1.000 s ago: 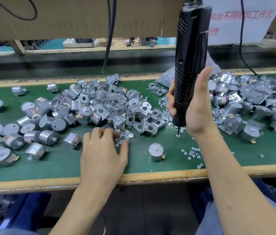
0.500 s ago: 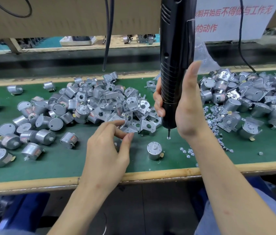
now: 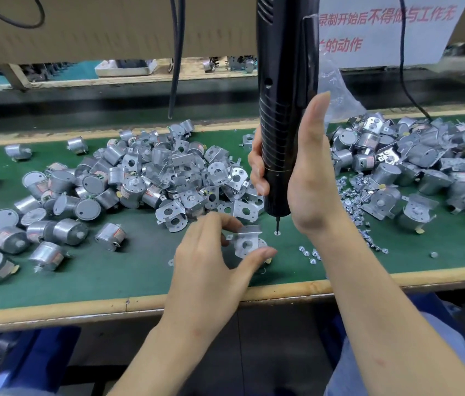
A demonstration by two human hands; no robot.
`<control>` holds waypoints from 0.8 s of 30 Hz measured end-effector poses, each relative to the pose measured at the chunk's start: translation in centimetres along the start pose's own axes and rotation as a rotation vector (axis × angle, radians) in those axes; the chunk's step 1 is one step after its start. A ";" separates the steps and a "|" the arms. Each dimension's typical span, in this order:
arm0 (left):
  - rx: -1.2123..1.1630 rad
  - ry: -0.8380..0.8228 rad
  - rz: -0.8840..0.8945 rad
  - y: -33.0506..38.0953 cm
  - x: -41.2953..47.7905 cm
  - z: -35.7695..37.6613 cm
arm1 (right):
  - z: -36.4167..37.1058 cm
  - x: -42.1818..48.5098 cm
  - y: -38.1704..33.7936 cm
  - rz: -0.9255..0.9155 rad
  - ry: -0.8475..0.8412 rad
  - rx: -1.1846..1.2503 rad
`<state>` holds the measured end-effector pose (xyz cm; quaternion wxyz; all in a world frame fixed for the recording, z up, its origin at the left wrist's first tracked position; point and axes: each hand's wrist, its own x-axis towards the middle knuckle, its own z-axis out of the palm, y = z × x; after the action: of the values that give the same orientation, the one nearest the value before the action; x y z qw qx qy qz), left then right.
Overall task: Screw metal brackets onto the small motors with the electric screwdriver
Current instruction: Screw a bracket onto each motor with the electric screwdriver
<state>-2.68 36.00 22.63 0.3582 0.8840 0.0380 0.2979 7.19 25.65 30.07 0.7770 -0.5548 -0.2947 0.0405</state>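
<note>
— Spreading across the lower view is the green worktop (image 3: pixel 105 270), right? Is anything written above it?
— Yes. Behind it hangs a brown cardboard panel (image 3: pixel 97 27), and beside that a white sign (image 3: pixel 391 38) in red Chinese characters. The top line reads "录制开始后不得做与工作无" and the one below ends in "的动作". The electric screwdriver (image 3: pixel 285 115) covers the start of that lower line.
— And the motors?
— One heap of small motors (image 3: pixel 151 178), mixed with loose brackets, lies mid-worktop to the left of the screwdriver. A second heap (image 3: pixel 425 158), motors with brackets on, lies at the right and runs out of view. Their red-and-white labels are too small to read.
— What about the hands?
— The right hand (image 3: pixel 311 181) grips the screwdriver's lower barrel, with the fingers curled round it and the thumb straight up its side. The tool stands upright, and its top is cut off by the picture edge. The left hand (image 3: pixel 208 261) pinches a metal bracket (image 3: pixel 247 241) between thumb and fingertips. It holds it low over the worktop near the front edge, just left of the bit.
— Is a motor under it?
— I cannot tell, because the bracket and thumb hide that spot.
— Any screws?
— A scatter of screws (image 3: pixel 351 195) lies just right of the right wrist, and a few more (image 3: pixel 310 254) lie by the forearm. One screw (image 3: pixel 276 232) sits at the bit's tip. It is unclear whether it hangs on the bit or lies on the mat.
</note>
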 end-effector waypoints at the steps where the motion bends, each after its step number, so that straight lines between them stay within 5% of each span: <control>1: 0.010 0.006 0.021 0.1 0.0 0.2 | 0.1 0.0 -0.2 -0.005 -0.005 0.003; 24: -0.078 -0.251 0.007 -1.1 0.5 -0.6 | 1.4 -0.9 -0.7 -0.008 -0.013 0.100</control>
<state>-2.43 37.30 22.51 0.3932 0.8999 -0.0220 0.1872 5.53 26.19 30.64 0.8020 -0.5139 -0.2994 0.0557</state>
